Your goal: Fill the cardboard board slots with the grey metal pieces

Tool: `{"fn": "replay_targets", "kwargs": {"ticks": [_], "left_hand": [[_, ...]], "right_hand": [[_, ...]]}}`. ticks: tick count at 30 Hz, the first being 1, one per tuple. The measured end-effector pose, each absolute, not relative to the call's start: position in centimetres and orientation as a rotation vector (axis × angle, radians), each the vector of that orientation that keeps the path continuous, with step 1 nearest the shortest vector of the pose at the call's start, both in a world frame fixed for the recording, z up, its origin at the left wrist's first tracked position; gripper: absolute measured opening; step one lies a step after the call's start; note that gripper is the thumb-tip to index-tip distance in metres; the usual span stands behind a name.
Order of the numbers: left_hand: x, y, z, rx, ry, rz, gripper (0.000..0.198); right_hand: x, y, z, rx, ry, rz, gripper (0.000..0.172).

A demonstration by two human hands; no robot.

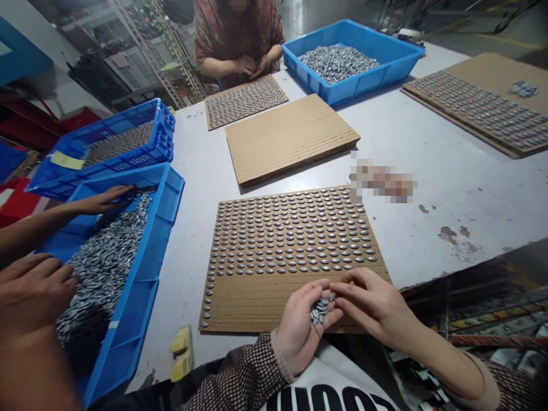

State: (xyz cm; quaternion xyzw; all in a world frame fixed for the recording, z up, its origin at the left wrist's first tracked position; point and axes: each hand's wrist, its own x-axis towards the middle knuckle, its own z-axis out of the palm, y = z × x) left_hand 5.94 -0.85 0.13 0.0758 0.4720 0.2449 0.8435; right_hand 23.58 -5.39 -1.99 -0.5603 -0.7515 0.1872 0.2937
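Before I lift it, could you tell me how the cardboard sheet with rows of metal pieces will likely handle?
It will probably flex if lifted by one edge, as the corrugated cardboard sheet looks thin. The small oval metal pieces look smooth and rounded, so they may slide if it tilts.

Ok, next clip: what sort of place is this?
Probably a factory workshop: blue plastic crates heaped with small metal pieces, corrugated cardboard sheets laid with neat rows of them, and people working at a long white table.
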Motion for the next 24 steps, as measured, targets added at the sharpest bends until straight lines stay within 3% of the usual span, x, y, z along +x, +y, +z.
{"fn": "replay_targets", "kwargs": {"ticks": [7, 15, 24], "left_hand": [[6.1, -1.0, -0.3, 0.279, 0.962, 0.471, 0.017], [6.5, -1.5, -1.5, 0.464, 0.927, 0.425, 0.025], [5.1, -0.3, 0.7, 0.161, 1.012, 0.553, 0.024]], "right_hand": [[23.4, -6.3, -2.0, -1.391, -1.792, 0.767, 0.022], [23.1, -7.0, -1.7, -1.418, -1.582, 1.098, 0.017], [28.5, -6.1, -5.3, -1.575, -1.779, 0.394, 0.018]]}}
